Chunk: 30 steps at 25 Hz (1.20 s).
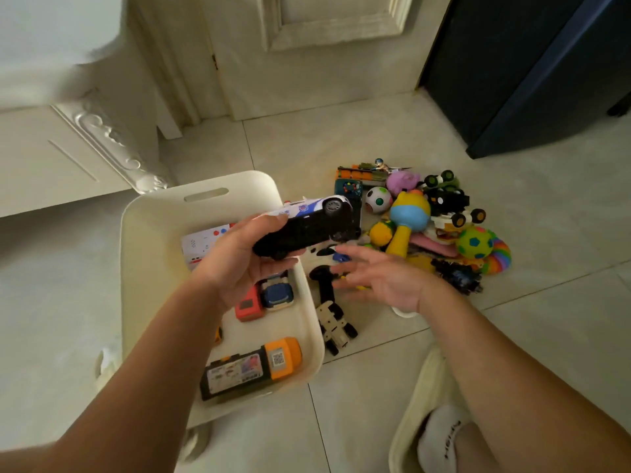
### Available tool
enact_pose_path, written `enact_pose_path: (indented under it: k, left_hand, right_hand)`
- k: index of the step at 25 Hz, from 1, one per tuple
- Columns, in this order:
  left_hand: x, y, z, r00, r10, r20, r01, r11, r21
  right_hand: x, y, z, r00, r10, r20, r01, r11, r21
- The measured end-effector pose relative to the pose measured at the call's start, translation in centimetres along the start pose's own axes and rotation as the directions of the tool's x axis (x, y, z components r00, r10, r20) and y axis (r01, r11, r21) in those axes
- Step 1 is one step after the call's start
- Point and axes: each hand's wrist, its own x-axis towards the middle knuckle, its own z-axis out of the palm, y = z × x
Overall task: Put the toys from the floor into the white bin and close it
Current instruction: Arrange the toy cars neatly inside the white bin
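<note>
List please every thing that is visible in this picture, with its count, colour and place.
bin: one, white, open, on the floor at left.
toys in the bin: several, among them an orange and black truck, a red block and a blue car.
police car: one, white, blue and black, held over the bin.
toy pile: many, mixed colours, on the floor right of the bin.
green ball: one, in the pile.
robot toy: one, cream and black, beside the bin.
door: one, cream, behind.
left hand: holds the police car.
right hand: open, over the pile.

White bin (218, 186); white-and-blue police car (309, 221) (black underside); green, blue-patched ball (475, 243).
</note>
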Motion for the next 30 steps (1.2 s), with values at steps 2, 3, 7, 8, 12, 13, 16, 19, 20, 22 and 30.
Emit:
enact_pose_path:
  k: [2,3,7,8,12,13,16,19,20,22,30]
  left_hand:
    - [-0.2,0.1,-2.6,0.998,-0.009,-0.062,0.001,0.992,-0.129]
    - [-0.3,0.0,-3.7,0.997,-0.02,-0.073,0.009,0.99,-0.141]
    - [-1.2,-1.0,-6.6,0.989,-0.065,-0.131,0.058,0.996,-0.062]
    - [-1.4,-1.3,-7.1,0.985,-0.073,-0.157,0.069,0.997,-0.031]
    - [-1.7,-2.5,-9.5,0.959,-0.123,-0.255,0.161,0.978,0.132]
    - [-1.5,-3.0,-10.1,0.952,-0.144,-0.271,0.199,0.962,0.186]
    - [-0.7,-4.5,-11.6,0.944,-0.16,-0.287,0.273,0.867,0.416]
    - [-0.3,-6.4,-11.9,0.96,-0.134,-0.246,0.261,0.748,0.611]
    - [-0.2,-7.2,-12.1,0.959,-0.134,-0.248,0.267,0.715,0.646]
    - [0.2,-8.9,-12.7,0.954,-0.139,-0.265,0.289,0.652,0.701]
    - [1.5,-13.5,-10.4,0.977,0.028,-0.211,0.195,0.277,0.941]
  right_hand:
    - [2.7,3.9,0.5,0.924,0.024,-0.381,-0.204,0.874,-0.44]
    - [3.9,6.4,0.9,0.907,-0.026,-0.42,-0.26,0.749,-0.61]
    - [5.5,12.7,4.4,0.908,-0.034,-0.417,-0.39,0.296,-0.872]
    - [5.4,12.9,4.8,0.886,-0.102,-0.453,-0.417,0.254,-0.873]
    - [5.0,10.1,4.9,0.814,-0.23,-0.534,-0.341,0.555,-0.759]
    - [4.7,8.7,4.6,0.786,-0.213,-0.58,-0.267,0.729,-0.63]
    - [3.0,2.4,4.4,0.731,-0.263,-0.63,0.048,0.941,-0.336]
    - [0.7,-5.1,5.7,0.732,-0.405,-0.548,0.459,0.887,-0.043]
    - [-0.1,-7.1,6.6,0.763,-0.448,-0.466,0.534,0.843,0.063]
    - [-1.4,-9.6,9.1,0.812,-0.502,-0.297,0.557,0.819,0.137]
    - [1.0,-6.0,15.4,0.923,-0.343,-0.171,0.32,0.936,-0.15]
